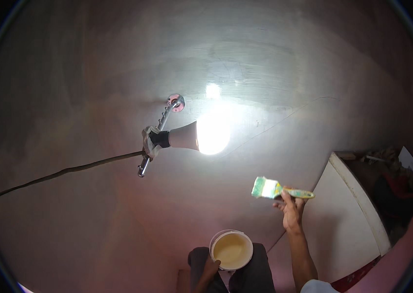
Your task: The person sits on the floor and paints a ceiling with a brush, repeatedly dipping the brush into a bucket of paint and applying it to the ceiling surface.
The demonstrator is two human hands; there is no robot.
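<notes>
My right hand (292, 212) is raised at the right and grips a flat paintbrush (265, 188) by its handle. The brush's bristles are green-stained and point left, held away from the wall. Low in the middle, a white bucket (251, 258) with a wire handle holds a pale yellowish liquid. It stands between or on my knees; which one I cannot tell. My left hand (212, 268) grips the bucket's near left rim, with most of its fingers hidden below the edge.
A glowing bulb (214, 132) hangs from a metal wall bar (164, 117), its dark cable (65, 171) running left. The wall (265, 63) has greyish streaks and a thin crack. At right, a white panel (343, 210) borders a recess with dark clutter (392, 180).
</notes>
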